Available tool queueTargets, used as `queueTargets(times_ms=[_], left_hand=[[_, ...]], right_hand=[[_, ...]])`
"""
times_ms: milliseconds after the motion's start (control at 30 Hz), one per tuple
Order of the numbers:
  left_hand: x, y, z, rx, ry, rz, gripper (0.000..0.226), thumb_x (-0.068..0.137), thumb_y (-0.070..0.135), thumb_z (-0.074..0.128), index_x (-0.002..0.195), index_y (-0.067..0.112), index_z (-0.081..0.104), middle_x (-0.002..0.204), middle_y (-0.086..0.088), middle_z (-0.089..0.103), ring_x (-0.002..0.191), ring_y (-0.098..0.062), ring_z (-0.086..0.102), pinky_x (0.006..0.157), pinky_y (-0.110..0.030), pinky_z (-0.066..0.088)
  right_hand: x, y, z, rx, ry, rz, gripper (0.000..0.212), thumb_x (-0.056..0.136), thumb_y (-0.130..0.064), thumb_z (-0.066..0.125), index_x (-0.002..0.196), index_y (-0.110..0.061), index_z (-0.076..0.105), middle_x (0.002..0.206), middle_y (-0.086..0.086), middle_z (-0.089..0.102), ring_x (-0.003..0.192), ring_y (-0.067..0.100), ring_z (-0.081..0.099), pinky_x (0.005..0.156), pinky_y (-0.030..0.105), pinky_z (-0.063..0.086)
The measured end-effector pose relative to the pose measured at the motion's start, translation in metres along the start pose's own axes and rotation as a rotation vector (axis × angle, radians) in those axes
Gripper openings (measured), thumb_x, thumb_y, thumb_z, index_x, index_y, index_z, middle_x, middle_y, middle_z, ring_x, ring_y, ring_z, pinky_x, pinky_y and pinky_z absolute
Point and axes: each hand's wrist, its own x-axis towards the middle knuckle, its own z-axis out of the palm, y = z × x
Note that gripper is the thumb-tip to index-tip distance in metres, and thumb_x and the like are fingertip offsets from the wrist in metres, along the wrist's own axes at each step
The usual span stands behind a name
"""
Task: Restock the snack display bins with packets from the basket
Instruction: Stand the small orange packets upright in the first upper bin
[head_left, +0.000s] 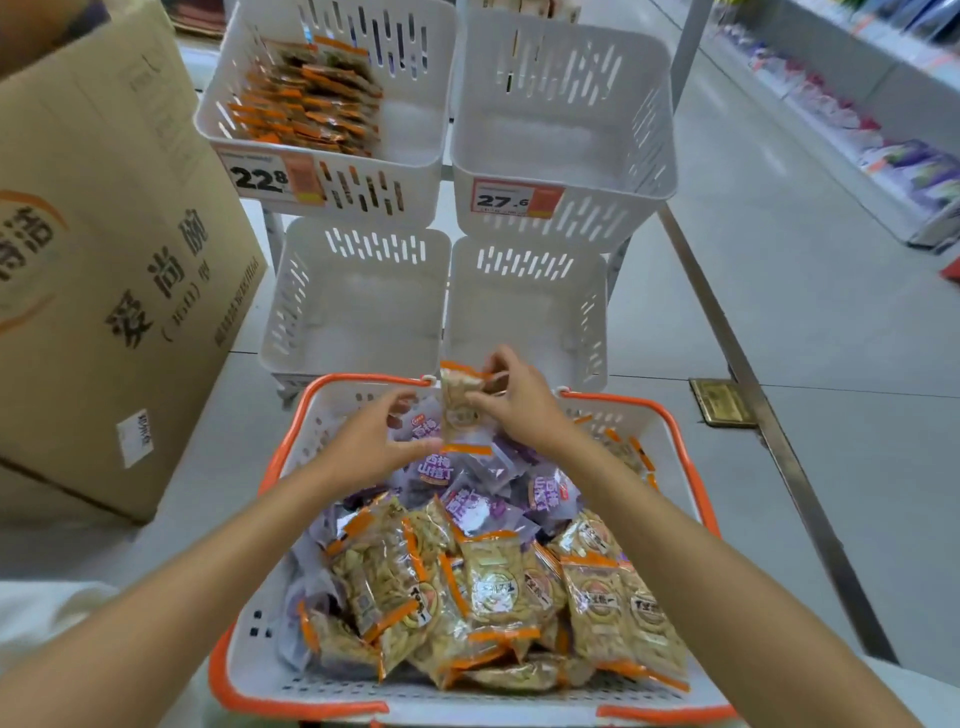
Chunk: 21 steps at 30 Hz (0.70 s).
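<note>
A white basket with an orange rim (244, 644) sits in front of me, full of tan snack packets with orange ends (498, 582) and purple packets (472, 506). My right hand (519, 405) pinches one tan packet (460, 402) upright over the basket's far edge. My left hand (376, 441) grips the lower end of the same packet, fingers curled. Four white display bins stand beyond: the upper left bin (415, 140) holds orange-edged packets, while the upper right bin (566, 140), lower left bin (358, 306) and lower right bin (524, 312) hold nothing.
A large cardboard box (104, 249) stands at the left, close to the bins. Price tags reading 22.8 (260, 179) and 27.6 (504, 200) hang on the upper bins. A metal rail (753, 374) runs along the right; shelves of goods (883, 135) line the far right.
</note>
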Motion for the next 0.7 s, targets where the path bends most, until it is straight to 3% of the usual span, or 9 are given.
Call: queueTargets(times_ms=[67,133,200,267,367,433,567,633,700], left_hand=[[0.003,0.018,0.015,-0.305,-0.082,-0.068,0.073,0.073,0.044,0.083,0.135,0.027,0.049,0.132,0.008,0.057,0.118,-0.012,0.057,0.102,-0.034,0.047],[0.009,0.035,0.029,-0.571,-0.102,-0.125,0.049,0.076,0.025,0.084,0.120,0.021,0.061,0.115,-0.002,0.071,0.104,-0.019,0.069,0.092,-0.037,0.056],[0.017,0.045,0.038,-0.577,-0.046,-0.115,0.032,0.079,0.008,0.081,0.108,0.012,0.068,0.096,-0.005,0.075,0.085,-0.016,0.072,0.076,-0.026,0.059],[0.022,0.047,0.042,-0.544,0.013,-0.114,0.022,0.081,0.004,0.078,0.100,0.013,0.071,0.086,-0.004,0.073,0.077,-0.013,0.068,0.071,-0.024,0.056],[0.026,0.041,0.043,-0.587,0.022,-0.191,0.008,0.085,0.008,0.074,0.090,0.014,0.071,0.092,-0.013,0.073,0.090,-0.029,0.069,0.089,-0.041,0.056],[0.022,0.039,0.043,-0.578,0.002,-0.231,0.004,0.088,0.011,0.072,0.089,0.014,0.071,0.097,-0.011,0.074,0.096,-0.029,0.069,0.090,-0.044,0.056],[0.016,0.037,0.045,-0.703,0.007,-0.283,0.005,0.094,0.012,0.065,0.098,0.010,0.066,0.105,-0.014,0.072,0.092,-0.025,0.070,0.071,-0.035,0.060],[0.017,0.037,0.045,-0.683,0.063,-0.312,0.004,0.095,0.014,0.064,0.096,0.010,0.064,0.100,-0.012,0.071,0.089,-0.024,0.070,0.071,-0.032,0.059],[0.018,0.038,0.045,-0.643,0.082,-0.334,0.009,0.095,0.017,0.064,0.099,0.009,0.065,0.101,-0.013,0.071,0.096,-0.027,0.069,0.074,-0.032,0.059]], right_hand=[[-0.014,-0.010,-0.017,0.336,0.033,0.091,0.032,0.084,-0.004,0.074,0.101,-0.011,0.048,0.091,0.003,0.058,0.080,0.014,0.059,0.068,0.018,0.052],[-0.027,-0.005,-0.032,0.364,-0.005,0.111,0.030,0.082,-0.003,0.075,0.096,-0.011,0.050,0.086,0.003,0.059,0.077,0.013,0.058,0.066,0.021,0.051],[-0.039,0.010,-0.046,0.287,0.008,0.112,0.029,0.081,-0.007,0.078,0.093,-0.012,0.052,0.082,0.002,0.062,0.074,0.011,0.058,0.064,0.020,0.050],[-0.050,0.029,-0.056,0.317,0.046,0.167,0.031,0.082,-0.009,0.077,0.103,-0.014,0.056,0.093,0.006,0.068,0.081,0.011,0.064,0.067,0.023,0.055],[-0.059,0.066,-0.064,-0.067,0.056,0.170,0.057,0.082,-0.014,0.077,0.133,-0.022,0.053,0.125,0.002,0.061,0.109,0.014,0.060,0.088,0.022,0.053],[-0.059,0.088,-0.065,-0.390,0.030,0.112,0.060,0.079,-0.016,0.077,0.134,-0.028,0.057,0.130,-0.001,0.062,0.119,0.017,0.055,0.098,0.030,0.046],[-0.061,0.089,-0.074,-0.412,0.109,0.154,0.016,0.085,-0.019,0.072,0.092,-0.034,0.071,0.091,-0.007,0.071,0.085,0.013,0.065,0.074,0.029,0.048],[-0.062,0.071,-0.079,-0.280,0.221,0.149,0.006,0.090,-0.020,0.068,0.086,-0.023,0.071,0.080,-0.005,0.067,0.075,0.009,0.062,0.067,0.020,0.046],[-0.063,0.044,-0.076,-0.113,0.363,0.106,0.006,0.093,-0.023,0.065,0.093,-0.021,0.071,0.079,-0.010,0.064,0.071,-0.001,0.057,0.062,0.011,0.042]])
